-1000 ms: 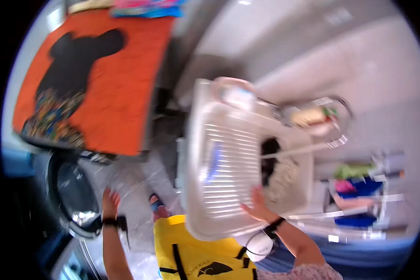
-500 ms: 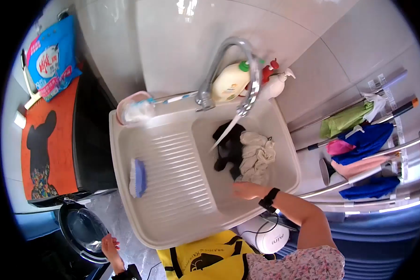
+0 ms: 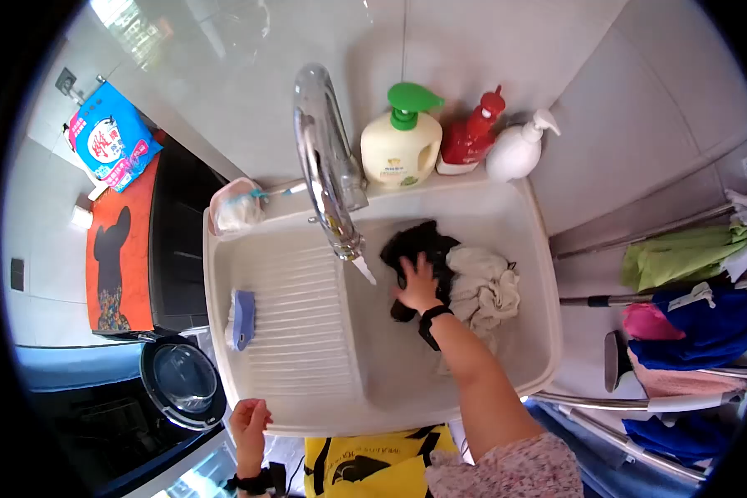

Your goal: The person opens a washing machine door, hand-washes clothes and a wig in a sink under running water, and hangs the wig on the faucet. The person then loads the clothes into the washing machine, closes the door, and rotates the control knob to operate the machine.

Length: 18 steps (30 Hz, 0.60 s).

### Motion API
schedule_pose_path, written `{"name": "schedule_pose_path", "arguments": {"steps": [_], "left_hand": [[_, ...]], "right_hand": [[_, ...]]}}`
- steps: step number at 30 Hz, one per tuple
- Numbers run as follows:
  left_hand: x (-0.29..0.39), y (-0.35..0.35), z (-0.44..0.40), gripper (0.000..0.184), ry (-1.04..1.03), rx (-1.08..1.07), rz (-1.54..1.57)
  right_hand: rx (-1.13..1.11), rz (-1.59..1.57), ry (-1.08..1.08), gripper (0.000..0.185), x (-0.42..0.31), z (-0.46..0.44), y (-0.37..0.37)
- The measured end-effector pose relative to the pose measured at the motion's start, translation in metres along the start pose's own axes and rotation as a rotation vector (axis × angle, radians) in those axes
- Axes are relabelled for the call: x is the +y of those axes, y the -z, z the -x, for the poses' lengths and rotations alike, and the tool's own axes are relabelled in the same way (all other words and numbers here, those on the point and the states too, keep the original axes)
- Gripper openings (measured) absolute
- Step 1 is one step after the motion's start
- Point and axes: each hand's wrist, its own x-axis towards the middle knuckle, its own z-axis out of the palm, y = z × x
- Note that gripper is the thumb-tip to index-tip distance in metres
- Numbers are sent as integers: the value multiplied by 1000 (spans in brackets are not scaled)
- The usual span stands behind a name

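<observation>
My right hand [image 3: 417, 285] lies with spread fingers on a dark, bunched-up cloth [image 3: 419, 241] in the sink basin. Touching that cloth on its right is a crumpled cream-white cloth [image 3: 483, 286]. A chrome faucet [image 3: 325, 166] arches over the basin's left side, with a short stream of water [image 3: 363, 270] at its spout. By the front left rim of the white sink [image 3: 290, 419] my left hand [image 3: 249, 423] hovers, its fingers curled in and nothing visible in them. A blue-backed scrub brush [image 3: 242, 319] rests on the ribbed washboard.
Behind the basin stand a cream pump bottle [image 3: 400, 149], a red bottle [image 3: 471, 137] and a white pump bottle [image 3: 519, 149]. Blue detergent bag [image 3: 112, 137] sits on the black cabinet at left. Metal rails with cloths [image 3: 689, 257] hang at right. A yellow apron [image 3: 373, 465] shows below.
My right hand has moved from the basin's front onto the dark cloth and spread its fingers. My left hand has come up to the sink's front rim. The camera view has shifted.
</observation>
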Motion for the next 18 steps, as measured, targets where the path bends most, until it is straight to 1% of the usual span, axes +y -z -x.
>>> {"name": "schedule_pose_path", "arguments": {"steps": [2, 3, 5, 8, 10, 11, 12, 15, 16, 18], "left_hand": [[1, -11, -3, 10, 12, -27, 16], [-2, -15, -6, 9, 13, -43, 36], [2, -26, -9, 9, -29, -75, 8], [2, -34, -13, 8, -32, -101, 0], [0, -43, -16, 8, -25, -119, 23], [0, -50, -17, 9, -30, -140, 29], [1, -56, -16, 9, -32, -159, 31], [7, -69, -14, 11, -34, -244, -42], [5, -75, -16, 12, -48, -273, -46], [-1, -90, -26, 14, -66, -349, -10]], "right_hand": [[-186, 37, 243, 87, 1, 24, -26], [-324, 137, 364, 88, 2, 37, -19], [-436, 138, 410, 91, 20, 40, 3], [-246, 270, 135, 96, 21, 45, -6], [-118, 321, 177, 98, 13, 65, -68], [-48, 345, 198, 99, 9, 69, -87], [-362, 225, 238, 95, -17, 77, -24], [-405, 333, 294, 86, 17, 53, 16], [-279, 381, 283, 72, 21, 49, 16], [-270, 159, 225, 60, 34, 32, -14]]}}
